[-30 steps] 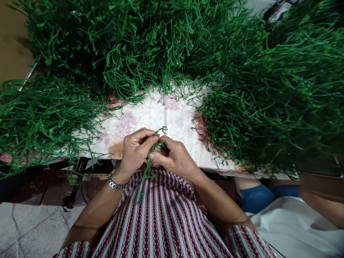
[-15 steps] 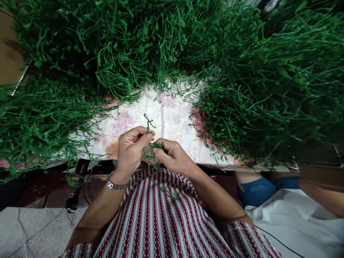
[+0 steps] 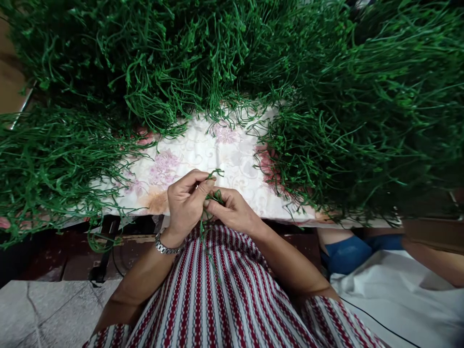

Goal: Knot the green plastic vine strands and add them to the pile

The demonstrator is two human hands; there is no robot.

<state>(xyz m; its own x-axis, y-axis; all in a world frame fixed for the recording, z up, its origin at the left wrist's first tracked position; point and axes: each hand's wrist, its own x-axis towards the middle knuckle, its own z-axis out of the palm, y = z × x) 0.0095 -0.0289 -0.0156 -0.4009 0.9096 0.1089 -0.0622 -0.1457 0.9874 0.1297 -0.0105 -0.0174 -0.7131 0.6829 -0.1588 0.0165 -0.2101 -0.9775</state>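
Near the table's front edge, my left hand [image 3: 187,204] has thumb and forefinger pinched on a thin green stem [image 3: 217,171], whose forked tip pokes out past the fingertips. Close against it, my right hand [image 3: 234,210] is closed on green stems [image 3: 217,195], with some bent ends showing above the thumb. A thin strand [image 3: 211,261] hangs from between the hands in front of the striped shirt. The hands partly hide where the stems meet. They look like artificial plant stems with small bud-like ends.
Large heaps of similar green stems lie at the back [image 3: 188,53], at the left [image 3: 61,159] and at the right [image 3: 337,145]. A flowered tablecloth [image 3: 232,159] shows between them. Another person's knee in blue [image 3: 348,256] is at the right, beside a white cloth [image 3: 398,295].
My left hand has shifted right, closer to my right hand. The stem tip in it leans right instead of standing up, and the hanging strand has swung left. My right hand stays nearly in place.
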